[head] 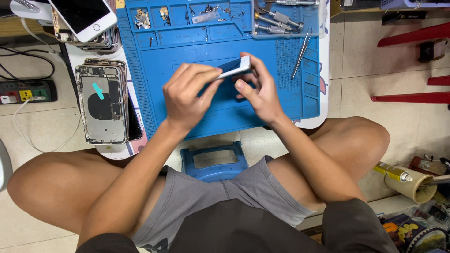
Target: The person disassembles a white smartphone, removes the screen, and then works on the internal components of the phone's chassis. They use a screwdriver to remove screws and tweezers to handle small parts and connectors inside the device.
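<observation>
Together, left hand [185,96] and right hand [260,91] pinch a phone [233,68] edgewise above the mat's [225,117] bare middle.

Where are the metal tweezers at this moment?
In the head view, the tweezers lie on the right part of the blue work mat, just below the screwdrivers and to the right of the hands.

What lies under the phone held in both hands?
Under the phone, held up by the left hand and right hand, lies the blue repair mat. The hands cover the mat directly below.
</observation>
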